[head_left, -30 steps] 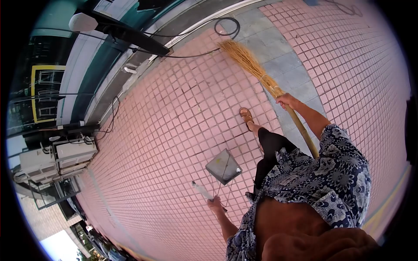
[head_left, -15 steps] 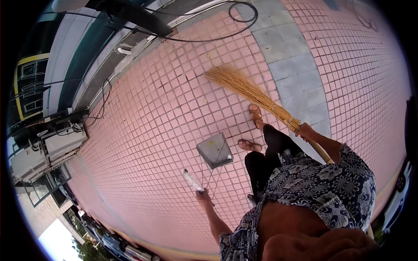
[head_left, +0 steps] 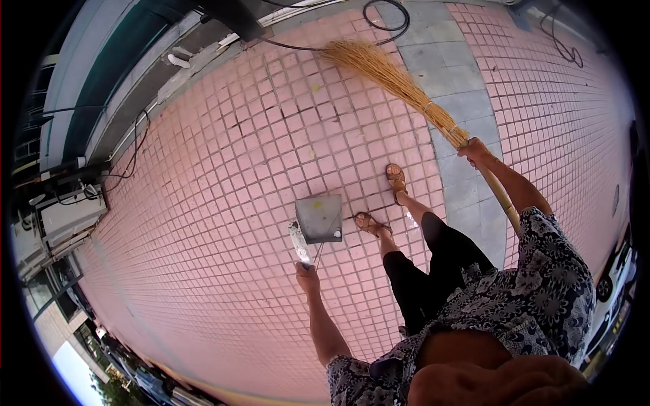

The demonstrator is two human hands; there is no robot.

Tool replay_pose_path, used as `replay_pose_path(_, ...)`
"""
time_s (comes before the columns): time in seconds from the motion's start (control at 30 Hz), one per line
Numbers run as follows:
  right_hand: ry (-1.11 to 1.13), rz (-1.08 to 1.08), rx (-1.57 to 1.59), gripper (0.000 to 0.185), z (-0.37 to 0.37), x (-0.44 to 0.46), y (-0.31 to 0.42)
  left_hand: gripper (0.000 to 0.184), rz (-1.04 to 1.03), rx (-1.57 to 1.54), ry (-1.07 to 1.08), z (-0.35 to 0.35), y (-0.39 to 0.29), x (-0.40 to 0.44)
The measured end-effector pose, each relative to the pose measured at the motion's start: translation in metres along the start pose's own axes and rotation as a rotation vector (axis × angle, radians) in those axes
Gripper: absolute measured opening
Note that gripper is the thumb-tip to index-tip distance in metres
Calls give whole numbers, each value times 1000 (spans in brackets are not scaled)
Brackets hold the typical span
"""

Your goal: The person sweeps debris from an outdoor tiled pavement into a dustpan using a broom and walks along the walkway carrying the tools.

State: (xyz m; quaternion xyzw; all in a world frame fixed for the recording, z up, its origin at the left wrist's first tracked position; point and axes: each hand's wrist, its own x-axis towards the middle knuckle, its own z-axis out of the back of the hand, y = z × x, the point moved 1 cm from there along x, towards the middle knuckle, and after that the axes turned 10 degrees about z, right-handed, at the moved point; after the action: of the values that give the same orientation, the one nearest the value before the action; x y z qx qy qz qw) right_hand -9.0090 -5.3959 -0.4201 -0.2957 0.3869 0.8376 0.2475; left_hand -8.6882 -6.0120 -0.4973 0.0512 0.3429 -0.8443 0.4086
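My right hand (head_left: pixel 476 152) is closed around the handle of a straw broom (head_left: pixel 396 81). Its bristles fan out over the pink tiles near a black cable. My left hand (head_left: pixel 307 276) grips the thin wire handle of a grey dustpan (head_left: pixel 319 227), along with a pale, flat strip with a dirty tip (head_left: pixel 298 243) whose kind I cannot make out. A yellowish bit and a small white scrap show in the pan, which hangs or rests just ahead of my sandalled feet (head_left: pixel 370 224).
Pink square tiles (head_left: pixel 223 203) cover the ground, crossed by a grey stone strip (head_left: pixel 460 108). A black cable loop (head_left: pixel 387 20) lies ahead. Wall units (head_left: pixel 73 215) and wires line the left side. A white car (head_left: pixel 613 291) stands at the lower right.
The broom's bristles have swung forward, away from my body, toward the cable. My left hand and the dustpan have shifted slightly forward and left. My feet have moved in a step.
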Motion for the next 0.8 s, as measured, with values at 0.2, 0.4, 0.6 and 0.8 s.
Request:
replay_pose_path(0.2,200,-179,-14,19,-21,-10,-11,12,-13,14,29,-37,25,41)
replay_pose_path(0.4,263,-247,-143,19,-8,-149,-62,20,-6,16,47,-62,39,85)
replay_pose_path(0.6,261,-278,-163,20,-9,-219,-75,14,53,34,-29,-75,61,109)
replay_pose_path(0.8,178,-188,-165,22,-20,-162,-45,12,27,-4,-64,-58,65,115)
